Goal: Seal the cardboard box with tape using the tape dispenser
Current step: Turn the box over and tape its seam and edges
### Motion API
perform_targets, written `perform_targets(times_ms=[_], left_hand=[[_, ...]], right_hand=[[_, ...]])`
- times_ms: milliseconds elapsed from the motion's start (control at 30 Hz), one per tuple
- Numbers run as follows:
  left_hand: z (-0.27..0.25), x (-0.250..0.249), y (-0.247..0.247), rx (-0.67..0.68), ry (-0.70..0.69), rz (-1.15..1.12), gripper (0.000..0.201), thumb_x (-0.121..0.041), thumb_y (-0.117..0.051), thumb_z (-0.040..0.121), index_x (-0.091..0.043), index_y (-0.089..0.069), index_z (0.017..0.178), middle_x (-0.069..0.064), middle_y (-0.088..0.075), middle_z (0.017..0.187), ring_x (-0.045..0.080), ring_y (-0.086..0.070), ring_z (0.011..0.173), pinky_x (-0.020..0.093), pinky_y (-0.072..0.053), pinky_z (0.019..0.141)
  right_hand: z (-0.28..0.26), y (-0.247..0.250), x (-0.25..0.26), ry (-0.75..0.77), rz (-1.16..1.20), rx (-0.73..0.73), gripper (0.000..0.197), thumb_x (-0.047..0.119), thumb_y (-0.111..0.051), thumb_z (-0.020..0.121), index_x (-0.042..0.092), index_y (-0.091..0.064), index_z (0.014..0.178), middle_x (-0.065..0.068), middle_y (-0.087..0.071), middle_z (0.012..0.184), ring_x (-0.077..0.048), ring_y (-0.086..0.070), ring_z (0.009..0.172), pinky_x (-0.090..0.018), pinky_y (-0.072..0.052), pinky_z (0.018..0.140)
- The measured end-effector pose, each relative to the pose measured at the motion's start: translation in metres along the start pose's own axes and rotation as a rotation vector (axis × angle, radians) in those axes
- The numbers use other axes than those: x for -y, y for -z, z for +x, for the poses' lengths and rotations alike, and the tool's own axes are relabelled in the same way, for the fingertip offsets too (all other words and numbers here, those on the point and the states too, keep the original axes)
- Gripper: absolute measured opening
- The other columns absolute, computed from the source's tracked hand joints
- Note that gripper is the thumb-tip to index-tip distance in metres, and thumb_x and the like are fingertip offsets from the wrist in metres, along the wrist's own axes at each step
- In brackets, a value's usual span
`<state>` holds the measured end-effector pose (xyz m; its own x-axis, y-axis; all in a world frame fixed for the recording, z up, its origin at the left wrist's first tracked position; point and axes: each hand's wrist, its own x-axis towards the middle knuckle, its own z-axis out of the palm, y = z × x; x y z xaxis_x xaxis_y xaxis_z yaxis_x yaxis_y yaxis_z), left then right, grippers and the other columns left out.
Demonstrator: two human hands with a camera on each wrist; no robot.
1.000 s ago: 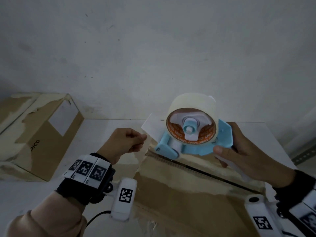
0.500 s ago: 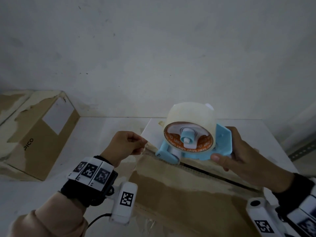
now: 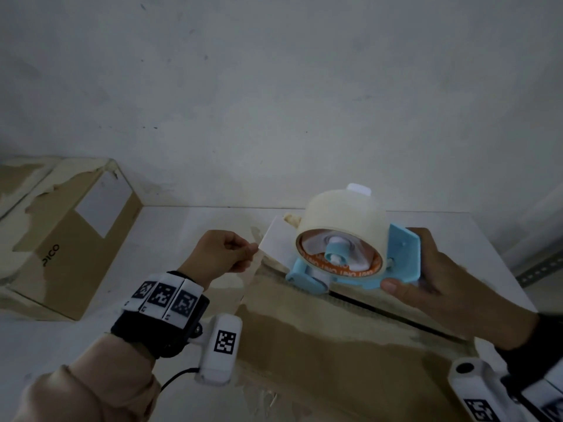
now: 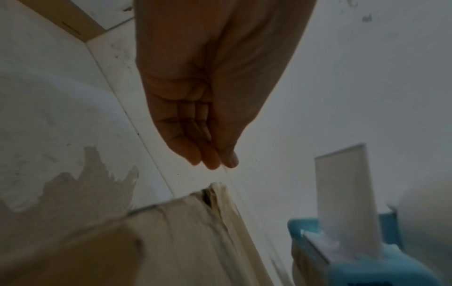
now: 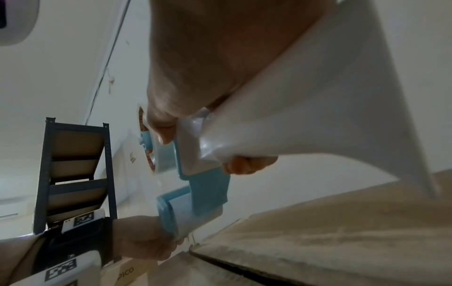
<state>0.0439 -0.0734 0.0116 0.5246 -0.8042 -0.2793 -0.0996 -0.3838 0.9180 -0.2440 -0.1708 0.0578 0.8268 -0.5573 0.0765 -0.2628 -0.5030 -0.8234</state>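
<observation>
A worn cardboard box [image 3: 335,345] lies before me, its flaps shut along a dark seam [image 3: 396,315]. My right hand [image 3: 432,281] grips the white handle [image 5: 318,96] of the blue tape dispenser [image 3: 307,272], which carries a large clear tape roll [image 3: 344,220]. The dispenser's front end sits low at the far left end of the seam. My left hand [image 3: 248,249] pinches the free end of the tape [image 3: 274,242] just left of the box's far corner [image 4: 195,212]. The pulled strip stretches from the dispenser to my fingertips [image 4: 215,158].
A second cardboard box [image 3: 70,248] with a white label stands at the left on the white table [image 3: 182,226]. A white wall rises right behind the table. A dark metal shelf rack [image 5: 73,174] shows in the right wrist view.
Both hands have come down: the dispenser has dropped from above the box to the far end of its seam, and the left hand has lowered the pinched tape end beside the box's corner.
</observation>
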Motion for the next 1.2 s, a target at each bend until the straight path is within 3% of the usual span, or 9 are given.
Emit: perform_targets(times_ms=[100,267,467,633,700,833,900,1000,1200], left_hand=[[0.002,0.001,0.0,-0.016,0.007,0.007,0.014,-0.004,-0.063,0.084,-0.005,-0.06,0.07,0.007,-0.062,0.061,0.009,-0.058,0.05,0.015,-0.053,0.052],[0.008,0.001,0.004,-0.017,0.02,0.021,0.014,-0.006,-0.061,0.086,-0.002,-0.06,0.073,0.009,-0.061,0.063,0.009,-0.057,0.051,0.015,-0.054,0.053],[0.012,0.006,0.009,-0.005,0.039,0.05,0.013,-0.009,-0.062,0.085,-0.002,-0.061,0.076,0.009,-0.062,0.065,0.009,-0.058,0.052,0.013,-0.053,0.052],[0.018,0.01,0.011,0.014,0.07,0.098,0.011,-0.01,-0.062,0.085,0.0,-0.061,0.08,0.009,-0.062,0.066,0.012,-0.059,0.056,0.014,-0.053,0.052],[0.022,0.013,0.011,0.044,0.085,0.123,0.01,-0.009,-0.061,0.086,-0.001,-0.061,0.079,0.008,-0.063,0.066,0.009,-0.061,0.053,0.014,-0.053,0.052],[0.029,0.024,0.01,0.123,0.149,0.119,0.013,-0.004,-0.061,0.086,-0.006,-0.061,0.073,-0.001,-0.065,0.056,0.001,-0.061,0.046,0.013,-0.052,0.05],[0.03,0.03,0.008,0.173,0.19,0.089,0.009,-0.006,-0.059,0.087,-0.006,-0.061,0.079,0.0,-0.066,0.063,0.001,-0.062,0.052,0.013,-0.051,0.052],[0.03,0.039,0.002,0.298,0.222,0.023,0.004,-0.008,-0.054,0.091,-0.006,-0.058,0.091,0.003,-0.063,0.076,0.007,-0.06,0.065,0.017,-0.05,0.059],[0.036,0.047,-0.007,0.51,0.294,-0.054,0.026,-0.009,-0.046,0.095,-0.004,-0.053,0.12,0.015,-0.057,0.108,0.025,-0.05,0.096,0.03,-0.049,0.082]], right_hand=[[0.005,-0.001,-0.002,-0.033,-0.031,0.006,0.069,0.084,-0.048,0.062,0.041,-0.027,0.112,0.028,-0.052,0.11,-0.004,-0.061,0.099,-0.03,-0.057,0.074],[0.016,-0.005,-0.004,-0.038,-0.039,0.033,0.063,0.083,-0.047,0.064,0.044,-0.027,0.11,0.029,-0.053,0.107,-0.004,-0.06,0.098,-0.03,-0.057,0.073],[0.021,-0.012,0.002,-0.049,-0.003,0.057,0.07,0.083,-0.048,0.061,0.036,-0.029,0.109,0.038,-0.05,0.103,0.007,-0.058,0.094,-0.01,-0.048,0.064],[0.02,-0.018,0.001,-0.086,0.003,0.084,0.046,0.058,-0.054,0.076,0.038,-0.028,0.108,0.025,-0.054,0.104,0.006,-0.055,0.101,-0.012,-0.049,0.073],[0.02,-0.02,0.002,-0.105,-0.007,0.093,0.046,0.052,-0.055,0.073,0.036,-0.029,0.108,0.021,-0.053,0.105,0.006,-0.055,0.102,-0.015,-0.05,0.075],[0.02,-0.021,0.003,-0.111,-0.035,0.096,0.054,0.07,-0.05,0.071,0.041,-0.026,0.11,0.026,-0.053,0.107,0.006,-0.054,0.103,-0.014,-0.051,0.074],[0.021,-0.021,0.001,-0.108,-0.067,0.103,0.064,0.082,-0.046,0.064,0.044,-0.024,0.111,0.036,-0.047,0.109,0.004,-0.054,0.104,-0.019,-0.053,0.076],[0.021,-0.023,-0.004,-0.11,-0.071,0.101,0.067,0.083,-0.046,0.064,0.044,-0.024,0.113,0.034,-0.046,0.111,-0.001,-0.055,0.107,-0.03,-0.056,0.081],[0.021,-0.023,-0.006,-0.151,-0.11,0.094,0.07,0.085,-0.044,0.063,0.044,-0.023,0.115,0.033,-0.047,0.111,-0.001,-0.056,0.105,-0.033,-0.056,0.081]])
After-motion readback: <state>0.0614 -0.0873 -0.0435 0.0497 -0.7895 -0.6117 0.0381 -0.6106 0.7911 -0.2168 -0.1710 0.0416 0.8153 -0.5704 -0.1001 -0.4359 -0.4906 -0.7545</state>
